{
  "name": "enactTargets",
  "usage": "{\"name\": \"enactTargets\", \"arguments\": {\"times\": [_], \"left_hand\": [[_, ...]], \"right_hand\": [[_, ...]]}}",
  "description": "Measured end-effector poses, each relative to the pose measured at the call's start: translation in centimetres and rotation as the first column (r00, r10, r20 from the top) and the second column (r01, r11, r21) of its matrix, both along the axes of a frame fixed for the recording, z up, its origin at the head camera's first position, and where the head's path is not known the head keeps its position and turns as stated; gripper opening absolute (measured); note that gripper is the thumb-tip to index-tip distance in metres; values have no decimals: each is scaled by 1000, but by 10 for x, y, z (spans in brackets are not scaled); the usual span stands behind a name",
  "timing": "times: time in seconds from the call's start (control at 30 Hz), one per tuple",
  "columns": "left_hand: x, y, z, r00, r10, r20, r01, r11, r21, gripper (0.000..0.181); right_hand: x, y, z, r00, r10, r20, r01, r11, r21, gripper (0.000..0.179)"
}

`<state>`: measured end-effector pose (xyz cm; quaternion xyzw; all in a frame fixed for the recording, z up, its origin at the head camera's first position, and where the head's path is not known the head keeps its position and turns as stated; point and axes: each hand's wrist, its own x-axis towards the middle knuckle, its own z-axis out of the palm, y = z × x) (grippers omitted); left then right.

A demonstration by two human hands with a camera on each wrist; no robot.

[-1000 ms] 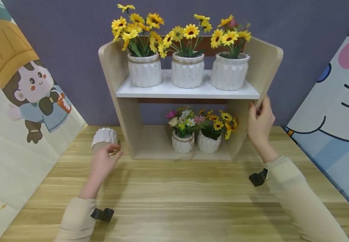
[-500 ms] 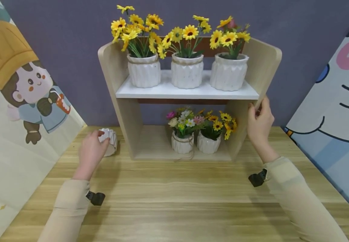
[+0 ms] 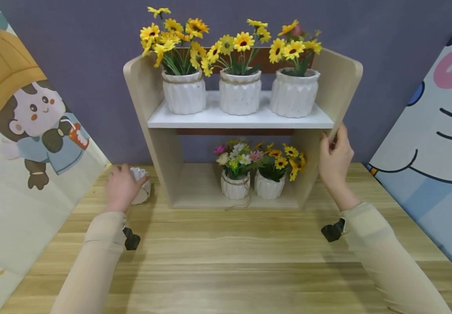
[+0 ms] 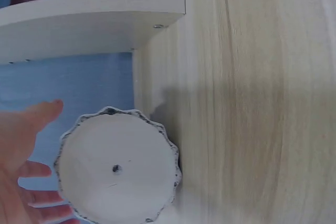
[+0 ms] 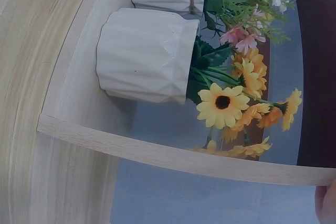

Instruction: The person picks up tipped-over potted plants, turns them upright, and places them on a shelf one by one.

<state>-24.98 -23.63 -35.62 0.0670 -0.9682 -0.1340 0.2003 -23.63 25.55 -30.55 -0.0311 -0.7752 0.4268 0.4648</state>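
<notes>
At the left of the shelf a white fluted flower pot (image 3: 141, 195) lies tipped over on the wooden table, its round base with a small hole facing the left wrist camera. My left hand (image 3: 121, 187) is at the pot's left side, thumb reaching along its front. In the left wrist view that hand's thumb and fingers are spread beside the pot's base (image 4: 118, 156). My right hand (image 3: 335, 159) grips the front edge of the right side panel of the two-tier wooden shelf (image 3: 159, 174). Only a bit of that hand shows in the right wrist view, at the panel edge (image 5: 184, 158).
Three white pots of yellow flowers, the middle pot (image 3: 240, 93) among them, stand on the upper board (image 3: 214, 122). Below, a twine-tied pot (image 3: 235, 186) of mixed flowers stands beside a pot (image 3: 269, 186) of yellow-orange ones. Printed cloths flank the table (image 3: 226, 261).
My left hand has moved from in front of the tipped pot round to its left side and farther forward. My right hand stays on the shelf's panel.
</notes>
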Motion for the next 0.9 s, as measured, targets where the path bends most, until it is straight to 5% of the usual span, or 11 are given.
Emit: {"name": "enactTargets", "arguments": {"times": [0.47,0.9], "left_hand": [[-20,-6,-7,960,30,280,-29,1000,-10,85],[-20,-2,-7,975,45,216,-54,998,36,76]], "right_hand": [[1,0,-1,1000,3,0,-3,1000,7,37],[1,0,0,1000,12,-9,-12,1000,25,36]]}}
